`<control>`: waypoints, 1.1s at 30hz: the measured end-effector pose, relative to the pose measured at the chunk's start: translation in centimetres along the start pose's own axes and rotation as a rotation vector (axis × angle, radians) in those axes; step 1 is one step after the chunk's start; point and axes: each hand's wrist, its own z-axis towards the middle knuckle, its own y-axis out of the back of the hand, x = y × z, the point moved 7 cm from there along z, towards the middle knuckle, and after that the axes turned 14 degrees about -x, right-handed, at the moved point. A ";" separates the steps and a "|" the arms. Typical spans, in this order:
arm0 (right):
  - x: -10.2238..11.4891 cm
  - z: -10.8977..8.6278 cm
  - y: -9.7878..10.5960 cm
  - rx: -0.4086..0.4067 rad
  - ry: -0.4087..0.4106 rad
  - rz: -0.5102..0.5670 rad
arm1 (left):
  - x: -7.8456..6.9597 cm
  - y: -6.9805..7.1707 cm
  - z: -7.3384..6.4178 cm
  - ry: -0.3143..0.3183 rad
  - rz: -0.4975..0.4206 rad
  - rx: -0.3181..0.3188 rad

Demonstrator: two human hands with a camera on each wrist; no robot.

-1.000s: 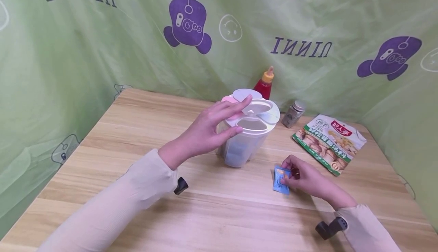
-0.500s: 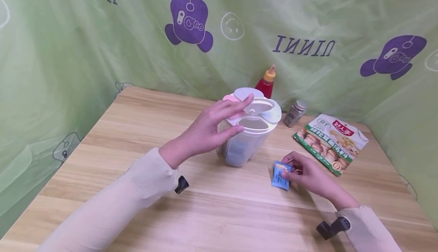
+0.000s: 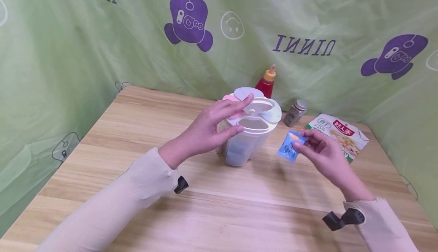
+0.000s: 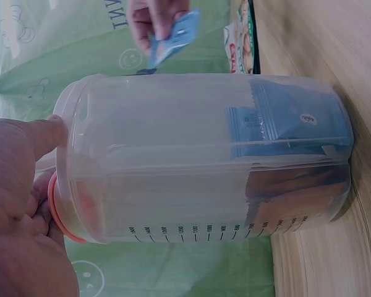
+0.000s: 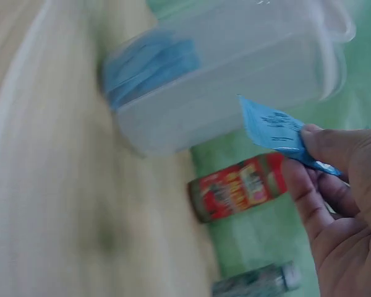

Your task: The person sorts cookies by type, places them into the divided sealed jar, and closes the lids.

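A clear plastic divided storage canister (image 3: 239, 149) stands upright on the table, its round lid fitted with pastel flaps and the near opening uncovered. My left hand (image 3: 208, 130) rests on the lid with fingers stretched across it and the thumb at the near opening. In the left wrist view, blue packets (image 4: 300, 117) fill the bottom of one compartment and brown ones (image 4: 297, 195) another. To the right of the canister, my right hand (image 3: 326, 155) pinches a small blue sachet (image 3: 289, 147) between thumb and fingers, raised above the table.
Behind the canister is a red squeeze bottle (image 3: 265, 84) with a yellow cap. A small spice jar (image 3: 295, 113) stands right of it. Partly behind my right hand lies a green-and-white food packet (image 3: 345, 134). A green printed curtain (image 3: 137, 35) hangs along the table's far edge.
My right hand has lifted the blue sachet off the table, up and away toward the far side. The left hand has stayed on the canister lid.
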 end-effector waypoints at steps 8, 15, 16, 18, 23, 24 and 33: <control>4.7 2.2 2.4 -0.143 0.085 0.158 | -0.1 0.1 0.0 -0.011 -0.007 -0.006; 7.9 3.1 2.2 -0.192 0.116 0.352 | -0.1 0.1 0.0 -0.017 -0.007 -0.006; 8.3 3.1 2.0 -0.195 0.119 0.376 | -0.1 0.1 0.0 -0.016 -0.006 -0.006; 9.0 3.2 1.7 -0.200 0.135 0.422 | -0.1 0.0 0.0 -0.014 -0.005 -0.003; 10.8 3.0 0.8 -0.194 0.210 0.573 | -0.1 0.0 0.0 -0.015 -0.008 0.003; 11.1 3.0 0.6 -0.186 0.220 0.592 | -0.1 0.0 0.0 -0.015 -0.008 0.002; 12.6 2.7 -1.4 -0.129 0.291 0.482 | 0.1 -0.1 0.0 0.004 -0.020 0.012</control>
